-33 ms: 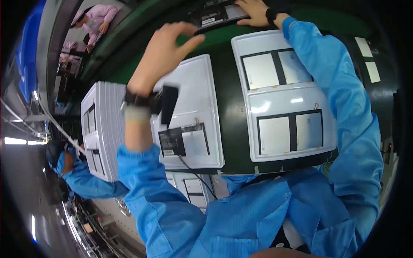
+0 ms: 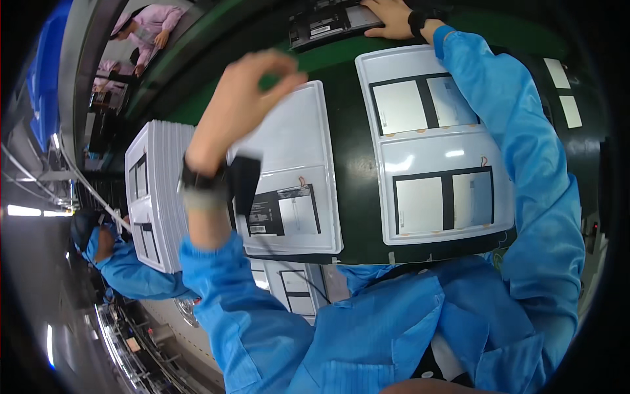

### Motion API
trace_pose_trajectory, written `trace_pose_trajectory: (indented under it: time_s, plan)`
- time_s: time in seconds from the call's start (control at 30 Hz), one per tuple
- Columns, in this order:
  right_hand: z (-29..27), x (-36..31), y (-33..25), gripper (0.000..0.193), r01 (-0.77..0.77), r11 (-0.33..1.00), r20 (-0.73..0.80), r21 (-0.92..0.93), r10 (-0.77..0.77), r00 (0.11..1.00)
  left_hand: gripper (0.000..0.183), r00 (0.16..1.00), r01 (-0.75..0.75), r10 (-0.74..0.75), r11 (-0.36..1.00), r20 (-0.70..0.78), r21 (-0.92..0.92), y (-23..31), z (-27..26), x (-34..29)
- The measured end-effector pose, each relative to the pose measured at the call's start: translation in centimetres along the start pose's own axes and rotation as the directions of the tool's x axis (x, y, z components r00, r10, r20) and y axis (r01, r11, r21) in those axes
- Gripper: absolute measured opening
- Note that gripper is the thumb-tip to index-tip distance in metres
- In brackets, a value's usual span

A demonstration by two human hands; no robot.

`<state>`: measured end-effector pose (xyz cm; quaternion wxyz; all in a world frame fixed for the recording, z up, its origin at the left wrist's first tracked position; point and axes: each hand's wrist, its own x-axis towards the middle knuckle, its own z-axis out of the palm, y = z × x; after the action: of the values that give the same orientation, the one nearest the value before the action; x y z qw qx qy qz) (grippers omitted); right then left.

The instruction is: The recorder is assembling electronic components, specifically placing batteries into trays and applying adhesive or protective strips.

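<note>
Steadying a flat black pack at the far side

Stacked at far left: white trays [image 2: 159, 197]. Next, with the left hand [image 2: 243, 100] raised above the left tray [image 2: 292, 134], curling thumb and fingers toward each other around nothing visible; too blurred to tell whether touching. Farther off, on the green surface [image 2: 342, 59], resting the right hand [image 2: 394, 21] on the right end of the black pack [image 2: 333, 25], thumb and fingers apart. Seems a positioning step; probably calls next for guiding the pack's uncovered left end. At right, lying near: a filled white tray [image 2: 423, 154].
</note>
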<state>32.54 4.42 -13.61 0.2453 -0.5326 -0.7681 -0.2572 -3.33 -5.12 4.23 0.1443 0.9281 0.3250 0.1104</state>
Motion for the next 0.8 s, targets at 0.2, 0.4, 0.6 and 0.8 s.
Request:
trace_pose_trajectory:
  time_s: [0.2, 0.4, 0.6, 0.8]
  plan:
    - [-5.8, 5.6, -2.0, 0.059, -0.557, 0.678, 0.705, 0.480, 0.080, 0.705, 0.065, 0.910, 0.338, -0.345, 0.939, 0.230, 0.070, 1.3, 3.9, -19.1]
    - [-21.6, 2.4, -1.2, 0.034, -0.351, 0.410, 0.350, 0.842, 0.081, 0.933, 0.082, 0.941, 0.325, -0.329, 0.944, 0.082, 0.051, 0.7, 7.3, -18.4]
    - [-28.8, -2.6, -5.5, 0.029, -0.064, 0.348, 0.050, 0.935, 0.047, 0.998, 0.061, 0.870, 0.470, -0.483, 0.874, -0.102, -0.124, -0.1, 5.6, -16.4]
    - [-27.6, -5.4, -7.0, 0.026, -0.311, 0.324, 0.270, 0.894, 0.166, 0.948, 0.054, 0.941, 0.088, -0.306, 0.632, -0.144, -0.770, 3.3, 6.7, -1.3]
